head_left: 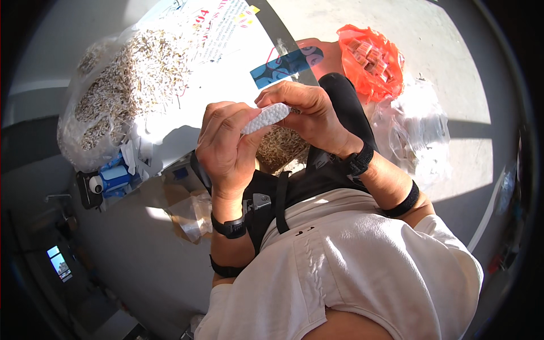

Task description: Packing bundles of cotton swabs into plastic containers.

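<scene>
In front of my lap, both hands grip a bundle of cotton swabs (266, 118), its packed white tips facing up in a flat oval. My left hand (226, 136) closes around the bundle's left end, fingers bent over the top and thumb along the near side. At the other end, my right hand (309, 113) pinches it between thumb and fingers. Whether a wrapper surrounds the bundle is hidden by my hands. Below them, between my legs, more loose swabs (277, 146) show in a brown container whose sides are mostly covered.
On the white table (221, 73) at the left, a clear bag (79, 130) spills a heap of loose swabs (147, 68). A blue bottle (115, 178) stands near its edge. To the right are a red bag (371, 62) of small packs and clear plastic bags (416, 133) on the floor.
</scene>
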Tool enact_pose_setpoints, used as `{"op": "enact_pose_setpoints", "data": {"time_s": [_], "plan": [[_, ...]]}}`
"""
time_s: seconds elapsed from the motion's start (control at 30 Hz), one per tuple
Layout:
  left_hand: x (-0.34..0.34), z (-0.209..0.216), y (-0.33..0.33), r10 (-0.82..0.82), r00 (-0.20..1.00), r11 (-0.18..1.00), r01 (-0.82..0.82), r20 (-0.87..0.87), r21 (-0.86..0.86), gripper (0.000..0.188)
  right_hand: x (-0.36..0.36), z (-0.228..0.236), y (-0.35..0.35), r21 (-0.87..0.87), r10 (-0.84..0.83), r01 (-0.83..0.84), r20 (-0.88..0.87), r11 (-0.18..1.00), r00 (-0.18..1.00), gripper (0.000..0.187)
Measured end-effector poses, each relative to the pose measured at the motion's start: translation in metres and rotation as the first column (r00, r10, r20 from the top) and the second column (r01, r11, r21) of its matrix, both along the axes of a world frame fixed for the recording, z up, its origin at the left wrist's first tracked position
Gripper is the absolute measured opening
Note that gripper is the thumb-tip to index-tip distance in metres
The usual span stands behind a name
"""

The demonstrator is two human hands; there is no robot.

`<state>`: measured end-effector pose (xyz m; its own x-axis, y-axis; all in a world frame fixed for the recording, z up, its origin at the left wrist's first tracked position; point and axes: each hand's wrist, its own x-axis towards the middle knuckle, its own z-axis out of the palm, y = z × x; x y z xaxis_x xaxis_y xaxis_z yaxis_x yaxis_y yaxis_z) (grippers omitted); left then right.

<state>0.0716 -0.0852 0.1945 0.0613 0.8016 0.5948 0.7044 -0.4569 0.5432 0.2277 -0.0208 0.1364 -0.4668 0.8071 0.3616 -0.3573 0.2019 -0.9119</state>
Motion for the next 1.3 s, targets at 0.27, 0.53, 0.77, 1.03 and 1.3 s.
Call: {"op": "enact_pose_setpoints", "data": {"time_s": [0.27, 0.53, 0.77, 1.03, 1.3], "plan": [[0.009, 0.007, 0.005, 0.034, 0.999, 0.999, -0.034, -0.016, 0.012, 0.03, 0.001, -0.006, 0.0, 0.049, -0.026, 0.023, 0.065, 0.999, 0.998, 0.028], [0.012, -0.006, 0.007, -0.001, 1.0, 0.999, 0.002, -0.026, 0.039, 0.029, -0.003, -0.011, -0.003, 0.073, -0.038, 0.037, 0.013, 0.997, 0.999, 0.035], [0.015, -0.004, 0.011, 0.019, 0.993, 0.997, -0.011, -0.117, 0.076, 0.03, -0.003, -0.008, -0.002, 0.04, -0.038, 0.038, 0.002, 0.998, 0.999, 0.034], [0.01, -0.005, 0.006, 0.005, 0.887, 0.973, 0.102, 0.462, -0.208, 0.033, -0.004, -0.014, -0.002, 0.002, -0.052, 0.052, -0.008, 0.999, 0.999, 0.025], [0.009, -0.014, 0.004, 0.105, 0.682, 0.899, 0.246, 0.724, -0.362, 0.025, -0.007, -0.019, -0.004, -0.082, -0.036, 0.035, -0.01, 0.996, 0.999, 0.025]]}}
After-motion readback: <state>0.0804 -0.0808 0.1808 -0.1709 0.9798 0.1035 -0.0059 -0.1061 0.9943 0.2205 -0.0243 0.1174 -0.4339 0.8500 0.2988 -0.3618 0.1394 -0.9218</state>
